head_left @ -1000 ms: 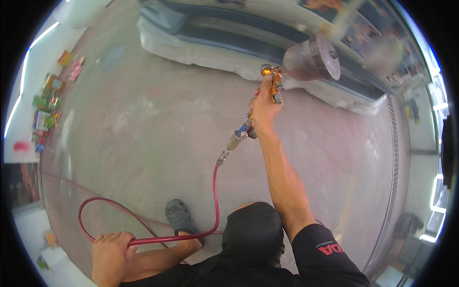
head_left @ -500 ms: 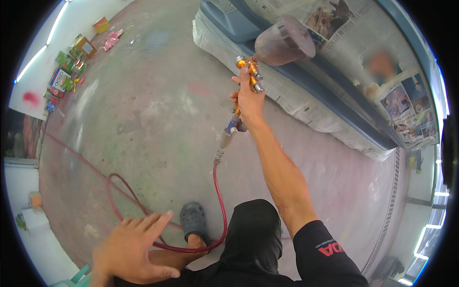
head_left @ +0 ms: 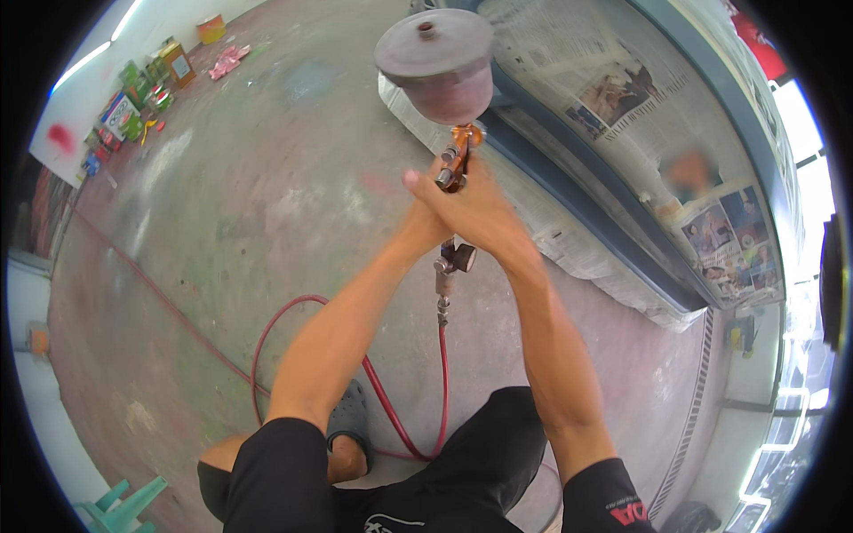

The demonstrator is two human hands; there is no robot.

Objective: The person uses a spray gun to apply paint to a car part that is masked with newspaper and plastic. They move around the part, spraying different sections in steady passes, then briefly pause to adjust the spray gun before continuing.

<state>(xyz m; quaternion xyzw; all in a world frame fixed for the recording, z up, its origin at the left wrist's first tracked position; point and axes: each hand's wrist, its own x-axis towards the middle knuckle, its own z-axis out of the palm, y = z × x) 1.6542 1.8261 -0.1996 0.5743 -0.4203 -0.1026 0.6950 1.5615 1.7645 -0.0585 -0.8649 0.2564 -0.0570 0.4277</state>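
Observation:
Both my hands meet at the grip of an orange and silver spray gun [head_left: 456, 158], held up at arm's length. My right hand [head_left: 484, 209] is closed round it, with the thumb stretched to the left over my other hand. My left hand [head_left: 425, 224] is against the grip from the left, its fingers mostly hidden by the right hand. On top of the gun sits a cloudy, paint-stained cup [head_left: 449, 93] with a grey lid. Below the grip, a metal fitting [head_left: 443, 280] joins the gun to a red air hose [head_left: 443, 373].
At the right stands a blue-grey car body panel [head_left: 577, 191] masked with newspaper [head_left: 622, 98]. Cans [head_left: 124, 115] and a pink cloth [head_left: 229, 61] lie along the left wall. The hose loops over the stained floor near my clog [head_left: 348, 413]. A green plastic stool [head_left: 124, 506] is at lower left.
My left hand has risen from the lower left, where it was open, to the spray gun's grip. The gun has shifted left, and its cup now stands more upright above it.

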